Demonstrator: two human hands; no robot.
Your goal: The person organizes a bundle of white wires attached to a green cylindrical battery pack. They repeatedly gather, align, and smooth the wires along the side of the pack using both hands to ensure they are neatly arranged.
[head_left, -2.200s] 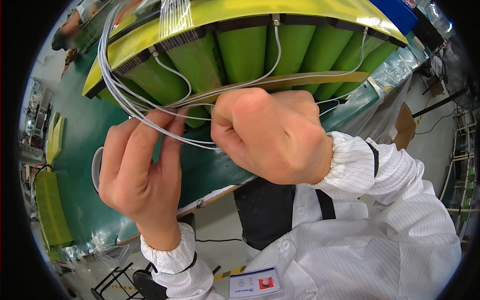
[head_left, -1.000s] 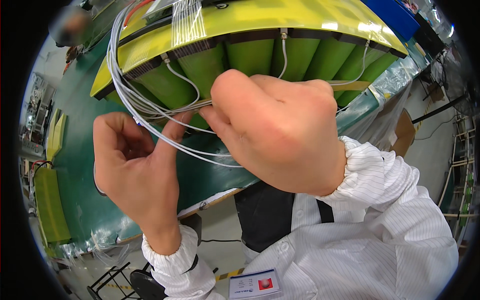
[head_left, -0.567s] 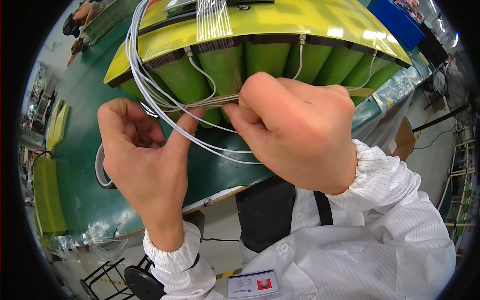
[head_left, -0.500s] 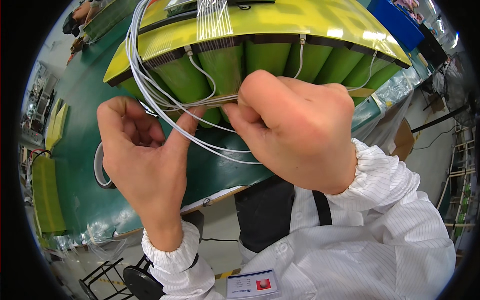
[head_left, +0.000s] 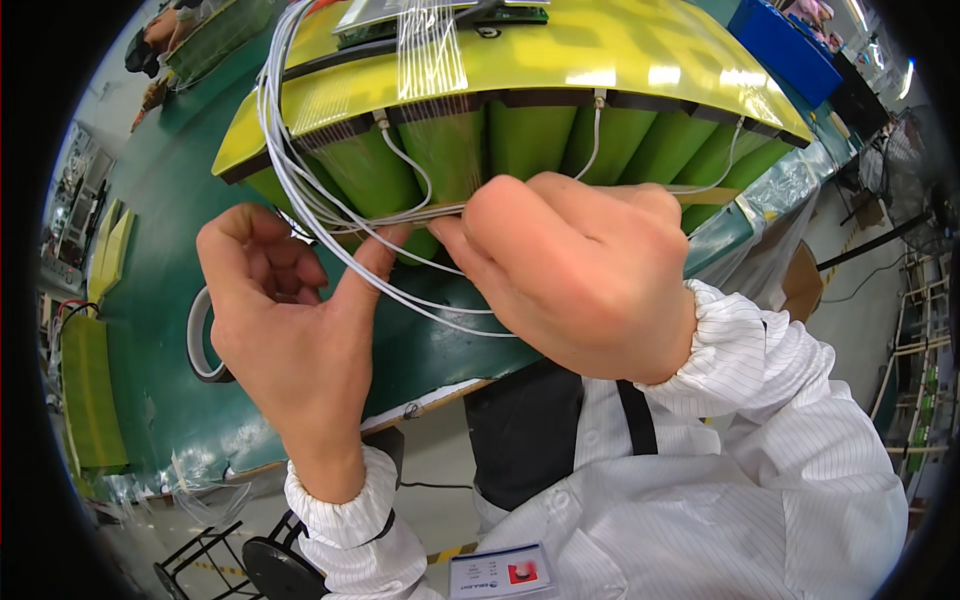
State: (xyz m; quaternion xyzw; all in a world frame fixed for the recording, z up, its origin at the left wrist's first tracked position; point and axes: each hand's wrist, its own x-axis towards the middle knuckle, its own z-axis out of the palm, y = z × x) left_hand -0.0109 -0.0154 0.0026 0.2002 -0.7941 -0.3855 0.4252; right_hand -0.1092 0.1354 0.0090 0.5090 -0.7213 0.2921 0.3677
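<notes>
Both hands meet over the near edge of the green desk (head_left: 170, 400). The left hand (head_left: 285, 320) and right hand (head_left: 575, 270) pinch a bunch of thin white wires (head_left: 330, 215) tight against the green battery pack (head_left: 520, 130). A tape roll (head_left: 200, 340) lies by the left edge.

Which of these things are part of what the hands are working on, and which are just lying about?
In hand: white wires, green cell pack, yellow cover sheet, left hand, right hand.
Lying about: tape roll, blue bin, green mat.
</notes>
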